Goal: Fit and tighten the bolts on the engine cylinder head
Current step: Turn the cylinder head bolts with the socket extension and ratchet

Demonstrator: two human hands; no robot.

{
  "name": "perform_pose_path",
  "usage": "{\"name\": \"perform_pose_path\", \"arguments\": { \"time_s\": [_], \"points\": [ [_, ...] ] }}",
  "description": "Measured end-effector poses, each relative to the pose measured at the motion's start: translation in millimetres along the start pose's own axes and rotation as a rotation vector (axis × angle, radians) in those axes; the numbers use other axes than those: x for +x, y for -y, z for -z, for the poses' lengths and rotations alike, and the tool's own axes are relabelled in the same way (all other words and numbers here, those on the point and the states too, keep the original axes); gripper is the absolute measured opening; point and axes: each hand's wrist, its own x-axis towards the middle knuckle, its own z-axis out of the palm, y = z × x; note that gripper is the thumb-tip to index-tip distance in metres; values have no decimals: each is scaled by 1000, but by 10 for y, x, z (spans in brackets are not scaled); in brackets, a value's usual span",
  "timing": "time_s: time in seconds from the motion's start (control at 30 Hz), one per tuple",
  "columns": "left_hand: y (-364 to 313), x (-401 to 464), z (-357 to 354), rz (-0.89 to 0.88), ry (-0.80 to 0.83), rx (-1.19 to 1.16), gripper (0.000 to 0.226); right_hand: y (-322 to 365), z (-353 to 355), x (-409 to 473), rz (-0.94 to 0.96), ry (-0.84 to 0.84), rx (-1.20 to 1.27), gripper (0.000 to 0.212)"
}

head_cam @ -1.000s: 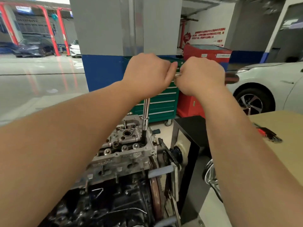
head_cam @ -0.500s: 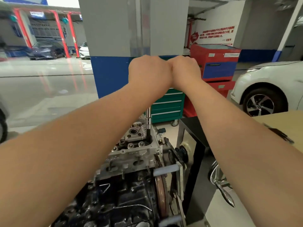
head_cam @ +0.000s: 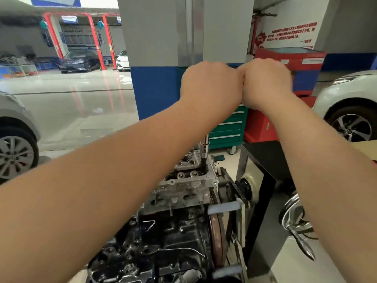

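The aluminium cylinder head (head_cam: 183, 184) sits on top of the dark engine block (head_cam: 163, 242) at lower centre. A long chrome socket extension (head_cam: 205, 154) stands upright in a bolt hole near the head's far right corner. Its upper end is hidden under my left hand (head_cam: 212, 84), which is closed in a fist over the wrench head. My right hand (head_cam: 267, 82) is closed on the wrench handle right beside it, knuckles touching. The handle itself is hidden by the hands.
The engine hangs on a black stand (head_cam: 259, 180) with a chrome crank handle (head_cam: 297, 227) at right. Behind are a grey and blue pillar (head_cam: 155, 88), a green tool cabinet (head_cam: 226, 127), a red cart (head_cam: 289, 58), and a white car (head_cam: 350, 111) at right.
My right hand swung the wrench handle left until it met my left hand. A second ago the hands were apart and the handle showed to the right. The view also shifted slightly.
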Motion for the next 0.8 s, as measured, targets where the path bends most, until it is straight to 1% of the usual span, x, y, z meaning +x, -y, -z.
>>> {"name": "perform_pose_path", "arguments": {
  "time_s": [0.07, 0.1, 0.17, 0.23, 0.27, 0.3, 0.33, 0.37, 0.4, 0.43, 0.47, 0.53, 0.57, 0.6, 0.63, 0.67, 0.7, 0.73, 0.77, 0.8],
  "points": [
    [-61, 14, 18, 16, 108, 79, 31, 46, -139, 213, 101, 53, 77, 28],
    [-49, 37, 2, 35, 144, 91, 31, 70, -188, 269, 116, 67, 82, 32],
    [19, 78, -52, 71, 133, 71, 35, 116, -219, 290, 99, 97, 50, 34],
    [92, 110, -113, 35, 57, 10, 39, 84, -121, 216, 41, 114, 3, 21],
    [129, 116, -148, -27, 5, -52, 42, 24, -52, 132, -3, 100, -42, 12],
    [171, 110, -180, -124, -45, -149, 45, -39, 20, 18, -61, 63, -105, 12],
    [210, 100, -191, -239, -85, -264, 47, -96, 101, -123, -111, 15, -161, 19],
    [246, 81, -188, -339, -111, -366, 46, -122, 167, -267, -121, -16, -197, 24],
    [270, 65, -188, -403, -131, -434, 45, -118, 206, -384, -113, -17, -211, 25],
    [275, 57, -188, -420, -134, -463, 45, -115, 205, -453, -91, -25, -205, 25],
    [260, 51, -177, -386, -116, -454, 46, -95, 189, -453, -91, -59, -212, 25],
    [219, 45, -151, -210, -82, -342, 48, -42, 132, -287, -158, -138, -251, 29],
    [196, 50, -151, -94, -79, -250, 46, -22, 72, -152, -147, -149, -211, 31],
    [157, 48, -150, -6, -58, -144, 40, 4, -3, -13, -86, -114, -131, 28],
    [99, 42, -135, 26, -18, -33, 34, 43, -92, 103, -1, -54, -25, 26],
    [34, 37, -106, 31, 33, 49, 29, 71, -184, 195, 81, -20, 73, 29],
    [-22, 34, -83, 39, 81, 86, 27, 106, -264, 272, 145, -34, 154, 32],
    [-48, 40, -76, 52, 113, 90, 26, 132, -330, 343, 159, -56, 229, 31],
    [-45, 58, -91, 69, 125, 76, 24, 151, -367, 370, 143, -59, 240, 29],
    [-27, 78, -113, 89, 116, 52, 23, 164, -382, 345, 115, -46, 190, 26]
  ]
}}
